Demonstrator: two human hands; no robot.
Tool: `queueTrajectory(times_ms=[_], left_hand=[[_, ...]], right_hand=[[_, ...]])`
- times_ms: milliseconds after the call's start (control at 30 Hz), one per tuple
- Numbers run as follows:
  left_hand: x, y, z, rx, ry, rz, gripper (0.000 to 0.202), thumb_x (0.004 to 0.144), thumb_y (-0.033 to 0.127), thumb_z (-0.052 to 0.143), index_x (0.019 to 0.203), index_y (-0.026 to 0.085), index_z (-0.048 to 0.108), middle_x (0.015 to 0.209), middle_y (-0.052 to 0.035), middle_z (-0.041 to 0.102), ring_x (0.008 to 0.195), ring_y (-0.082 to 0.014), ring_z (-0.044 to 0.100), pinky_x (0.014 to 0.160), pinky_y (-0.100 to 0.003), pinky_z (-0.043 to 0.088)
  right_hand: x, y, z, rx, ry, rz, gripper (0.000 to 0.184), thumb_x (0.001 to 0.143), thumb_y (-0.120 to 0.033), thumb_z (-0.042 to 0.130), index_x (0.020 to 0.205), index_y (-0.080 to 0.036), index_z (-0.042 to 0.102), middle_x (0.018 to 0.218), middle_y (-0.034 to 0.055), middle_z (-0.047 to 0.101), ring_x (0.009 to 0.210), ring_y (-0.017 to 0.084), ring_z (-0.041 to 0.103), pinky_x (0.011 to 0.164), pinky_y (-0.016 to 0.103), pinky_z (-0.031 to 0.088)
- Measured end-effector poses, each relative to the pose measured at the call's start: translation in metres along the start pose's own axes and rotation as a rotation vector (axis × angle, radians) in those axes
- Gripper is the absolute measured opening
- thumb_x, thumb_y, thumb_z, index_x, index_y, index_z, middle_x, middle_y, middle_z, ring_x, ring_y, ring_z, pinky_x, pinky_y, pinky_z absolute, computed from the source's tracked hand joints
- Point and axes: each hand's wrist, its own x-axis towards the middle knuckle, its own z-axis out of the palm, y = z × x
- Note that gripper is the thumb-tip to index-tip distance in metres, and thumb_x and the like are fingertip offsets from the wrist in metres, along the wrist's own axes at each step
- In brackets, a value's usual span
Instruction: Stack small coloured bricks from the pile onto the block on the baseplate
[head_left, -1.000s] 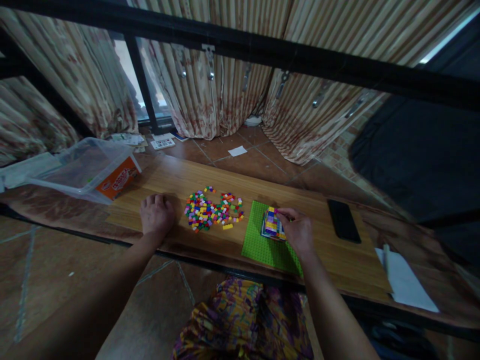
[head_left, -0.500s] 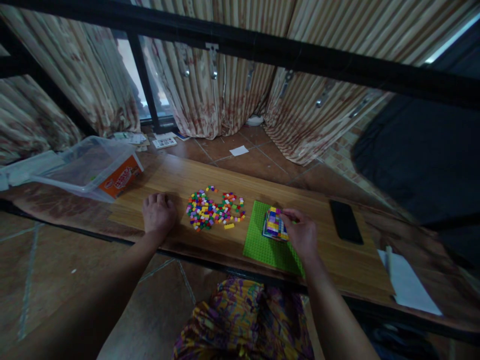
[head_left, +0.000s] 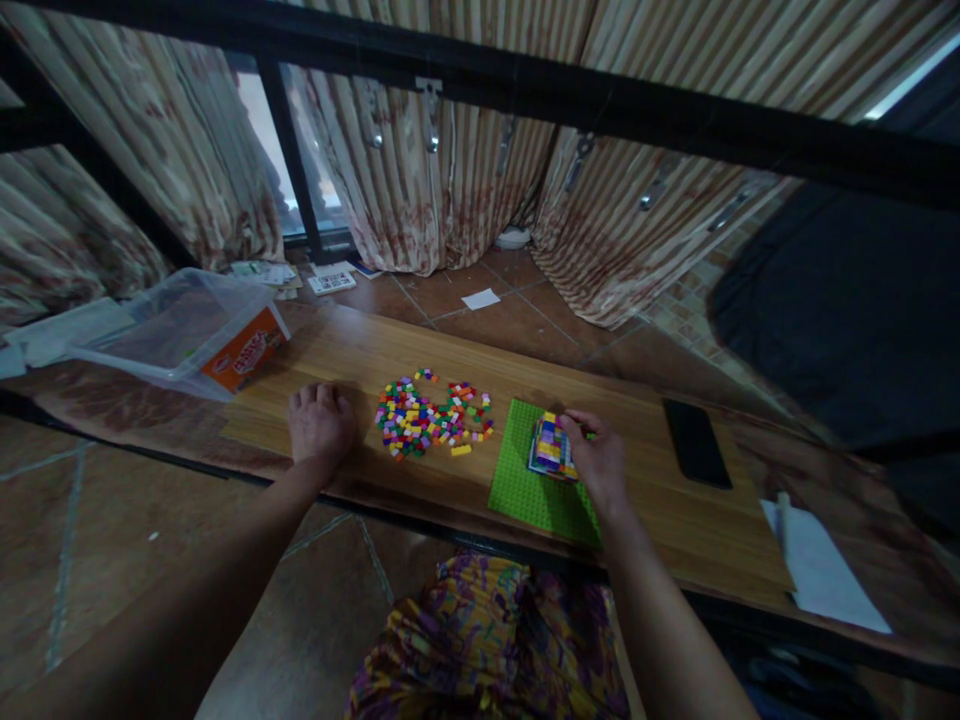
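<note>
A small block built of multicoloured toy bricks [head_left: 548, 444], yellow and purple on top, stands on a green studded baseplate [head_left: 514, 480]. My right hand [head_left: 598, 458] is at the block's right side, thumb and fingers pinched together at its upper edge; the fingers cover whatever brick is between them. To the left, my left hand [head_left: 321, 424] rests on the wooden board with its fingers curled in and nothing seen in them. Between the left hand and the baseplate lies a spread of small loose toy bricks [head_left: 412, 420] in many colours, with a longer yellow brick [head_left: 460, 450] at its near edge.
A clear plastic bin [head_left: 169, 335] with an orange label stands at the left end of the wooden board [head_left: 360, 340]. Towards the right are a black phone [head_left: 696, 443] and white paper [head_left: 829, 570] with a pale stick-like thing on it. Striped curtains hang behind a dark bar.
My right hand has shifted slightly left and its fingers stay at the brick block. The left hand keeps its place on the board. The whole view has moved a little.
</note>
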Motion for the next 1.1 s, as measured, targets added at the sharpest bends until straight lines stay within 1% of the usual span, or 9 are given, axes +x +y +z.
queueTrajectory(times_ms=[233,400,500,600,733,800,867,1000,1100], left_hand=[[0.000,0.002,-0.002,0.047,-0.025,0.016,0.039,0.088,0.029,0.038,0.110,0.011,0.064,0.115,-0.0200,0.062,0.111,-0.0352,0.052,0.098,-0.048,0.040],[0.000,0.001,-0.002,0.042,-0.026,0.012,0.040,0.087,0.030,0.038,0.111,0.010,0.063,0.115,-0.0203,0.062,0.111,-0.0354,0.052,0.098,-0.049,0.040],[0.000,0.002,-0.003,0.038,-0.028,-0.001,0.040,0.087,0.030,0.038,0.111,0.010,0.064,0.116,-0.0210,0.062,0.111,-0.0357,0.052,0.098,-0.049,0.040],[0.000,0.003,-0.004,0.031,-0.028,0.001,0.040,0.088,0.030,0.038,0.111,0.010,0.064,0.116,-0.0213,0.062,0.111,-0.0356,0.052,0.098,-0.049,0.040],[0.000,0.004,-0.004,0.029,-0.029,-0.007,0.040,0.088,0.030,0.038,0.110,0.010,0.064,0.116,-0.0215,0.062,0.111,-0.0354,0.052,0.098,-0.048,0.040],[0.000,0.003,-0.003,0.025,-0.025,-0.005,0.039,0.088,0.030,0.038,0.109,0.010,0.064,0.115,-0.0212,0.062,0.111,-0.0353,0.052,0.099,-0.049,0.040],[0.000,0.002,-0.002,0.017,-0.021,0.000,0.039,0.088,0.030,0.038,0.109,0.011,0.064,0.114,-0.0204,0.062,0.111,-0.0351,0.052,0.099,-0.049,0.040],[0.000,0.003,-0.002,0.026,-0.019,-0.002,0.039,0.087,0.030,0.038,0.110,0.011,0.064,0.115,-0.0205,0.062,0.110,-0.0355,0.052,0.097,-0.049,0.041],[-0.001,0.004,-0.004,0.031,-0.024,-0.009,0.039,0.087,0.029,0.039,0.110,0.010,0.064,0.115,-0.0211,0.061,0.110,-0.0356,0.052,0.096,-0.049,0.041]], right_hand=[[-0.003,-0.005,0.003,0.195,-0.024,0.123,0.040,0.070,-0.055,0.069,0.083,-0.017,0.077,0.083,0.0082,0.077,0.073,0.022,0.068,0.070,0.034,0.052],[0.000,-0.010,0.004,0.241,-0.004,0.194,0.041,0.064,-0.056,0.072,0.076,-0.017,0.076,0.075,0.0068,0.076,0.065,0.020,0.066,0.061,0.032,0.051],[0.000,-0.011,0.004,0.254,-0.003,0.209,0.041,0.061,-0.055,0.074,0.074,-0.017,0.076,0.073,0.0071,0.076,0.063,0.020,0.066,0.060,0.032,0.051],[-0.002,-0.008,0.004,0.292,-0.011,0.205,0.042,0.061,-0.056,0.076,0.078,-0.017,0.076,0.076,0.0063,0.076,0.064,0.020,0.066,0.061,0.032,0.052],[-0.007,-0.001,0.004,0.357,-0.038,0.211,0.046,0.068,-0.060,0.071,0.083,-0.017,0.076,0.076,0.0050,0.075,0.065,0.019,0.066,0.061,0.031,0.053],[-0.009,0.000,0.002,0.362,0.017,0.200,0.049,0.073,-0.063,0.066,0.086,-0.016,0.076,0.080,0.0063,0.076,0.068,0.020,0.067,0.062,0.031,0.053],[-0.011,-0.002,-0.002,0.371,0.102,0.194,0.051,0.076,-0.063,0.063,0.089,-0.015,0.076,0.084,0.0079,0.076,0.072,0.021,0.068,0.064,0.032,0.052],[-0.018,-0.016,-0.012,0.345,0.202,0.126,0.044,0.080,-0.056,0.062,0.086,-0.014,0.075,0.084,0.0080,0.075,0.075,0.020,0.067,0.067,0.031,0.051],[-0.031,-0.033,-0.014,0.286,0.188,0.045,0.040,0.083,-0.053,0.061,0.087,-0.015,0.075,0.085,0.0085,0.075,0.078,0.022,0.067,0.071,0.033,0.051]])
